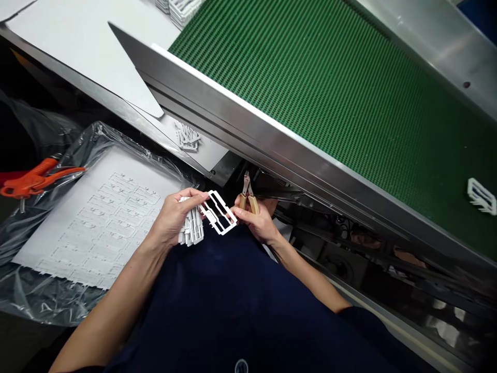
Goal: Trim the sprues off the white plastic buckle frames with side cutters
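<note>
My left hand (pixel 173 215) is closed on a stack of white plastic frames (pixel 191 229). One more white plastic frame (pixel 220 212) sticks out flat from that hand's fingertips, its far edge reaching the fingers of my right hand (pixel 259 220). Held in my right hand is a pair of nippers (pixel 248 194) with tan handles, jaws pointing up and away from me. The thumb and a finger of that hand are at the frame's edge; whether they pinch it I cannot tell.
A green conveyor belt (pixel 295 83) runs behind a metal side rail (pixel 248 116), carrying a white part (pixel 481 196) at right. Loose white pieces (pixel 187 137) lie on a ledge. At left are a plastic-lined box with a white sheet (pixel 128 155) of parts and an orange-handled air gun (pixel 37 178).
</note>
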Demonstrator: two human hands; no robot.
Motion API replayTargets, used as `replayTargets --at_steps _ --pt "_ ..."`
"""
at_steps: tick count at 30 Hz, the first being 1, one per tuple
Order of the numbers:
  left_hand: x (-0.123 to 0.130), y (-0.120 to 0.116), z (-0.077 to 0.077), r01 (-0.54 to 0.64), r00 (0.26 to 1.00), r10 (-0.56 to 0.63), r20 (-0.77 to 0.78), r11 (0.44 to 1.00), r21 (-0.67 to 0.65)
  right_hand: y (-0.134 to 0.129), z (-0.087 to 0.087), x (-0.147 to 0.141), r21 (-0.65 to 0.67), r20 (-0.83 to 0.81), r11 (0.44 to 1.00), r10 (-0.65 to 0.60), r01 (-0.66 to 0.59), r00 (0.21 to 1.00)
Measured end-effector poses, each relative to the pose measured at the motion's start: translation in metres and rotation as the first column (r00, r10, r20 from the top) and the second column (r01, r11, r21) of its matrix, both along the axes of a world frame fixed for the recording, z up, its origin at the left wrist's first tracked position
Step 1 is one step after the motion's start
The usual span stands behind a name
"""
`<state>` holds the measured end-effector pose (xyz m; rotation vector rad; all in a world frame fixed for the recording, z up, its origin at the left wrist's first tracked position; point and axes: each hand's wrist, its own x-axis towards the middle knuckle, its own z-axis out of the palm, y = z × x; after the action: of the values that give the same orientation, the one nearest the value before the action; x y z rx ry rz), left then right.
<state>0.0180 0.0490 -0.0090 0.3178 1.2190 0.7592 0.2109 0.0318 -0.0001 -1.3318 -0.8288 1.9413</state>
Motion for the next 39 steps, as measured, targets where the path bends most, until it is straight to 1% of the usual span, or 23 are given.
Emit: replayTargets --at_steps 4,7,10,12,15,17,19,22,25,27,29,31,33,35,37,39 --pt "-0.001 0.001 -0.002 -0.008 0.999 0.008 0.036 1.000 -0.017 -0.001 0.002 -0.002 0.044 0.089 0.999 -0.011 0.007 0.996" --pt "-0.001 0.002 -0.004 -0.020 0.991 0.025 0.134 0.999 -0.036 -0.002 0.004 -0.007 0.079 0.177 0.997 -0.029 0.015 0.984" --pt "-0.001 0.002 -0.008 -0.072 0.967 0.079 0.243 0.997 -0.036 -0.003 0.003 -0.010 0.092 0.209 0.994 -0.070 0.052 0.975" --pt "-0.001 0.002 -0.012 -0.126 0.944 0.134 0.302 0.991 -0.046 -0.004 0.000 -0.010 0.076 0.184 0.991 -0.123 0.111 0.975" --pt "-0.002 0.000 -0.018 -0.192 0.899 0.199 0.389 0.980 -0.059 -0.006 -0.005 -0.013 0.030 0.095 0.983 -0.185 0.183 0.978" --pt "-0.003 -0.001 -0.022 -0.209 0.876 0.209 0.435 0.977 -0.049 -0.007 -0.007 -0.019 0.006 0.059 0.982 -0.187 0.187 0.981" --pt "-0.003 -0.003 -0.025 -0.226 0.863 0.219 0.456 0.973 -0.040 -0.008 -0.008 -0.028 -0.008 0.058 0.984 -0.180 0.180 0.982" --pt "-0.001 -0.004 -0.029 -0.268 0.841 0.250 0.480 0.963 -0.034 -0.007 -0.008 -0.044 -0.012 0.107 0.989 -0.145 0.147 0.984" --pt "0.001 -0.005 -0.033 -0.291 0.822 0.276 0.498 0.955 -0.050 -0.006 -0.008 -0.055 0.010 0.212 0.998 -0.057 0.056 0.976" --pt "0.002 -0.005 -0.035 -0.306 0.822 0.313 0.476 0.947 -0.094 -0.005 -0.008 -0.057 0.047 0.316 0.999 0.002 -0.017 0.949" --pt "0.001 -0.005 -0.036 -0.334 0.822 0.354 0.445 0.934 -0.127 -0.003 -0.009 -0.057 0.087 0.424 0.993 0.038 -0.082 0.905" --pt "0.000 -0.004 -0.035 -0.367 0.816 0.382 0.434 0.922 -0.120 -0.001 -0.012 -0.057 0.102 0.468 0.986 0.069 -0.131 0.881" --pt "-0.003 -0.003 -0.033 -0.396 0.810 0.393 0.435 0.914 -0.087 0.002 -0.014 -0.060 0.082 0.392 0.984 0.112 -0.156 0.913" --pt "-0.008 0.001 -0.028 -0.411 0.809 0.389 0.440 0.910 -0.047 0.006 -0.015 -0.064 0.055 0.235 0.984 0.149 -0.167 0.961" --pt "-0.014 0.005 -0.024 -0.414 0.820 0.375 0.434 0.910 -0.005 0.012 -0.014 -0.071 0.045 0.094 0.986 0.158 -0.163 0.983" --pt "-0.021 0.009 -0.020 -0.431 0.830 0.386 0.403 0.902 0.024 0.019 -0.011 -0.078 0.049 0.026 0.988 0.144 -0.145 0.989"
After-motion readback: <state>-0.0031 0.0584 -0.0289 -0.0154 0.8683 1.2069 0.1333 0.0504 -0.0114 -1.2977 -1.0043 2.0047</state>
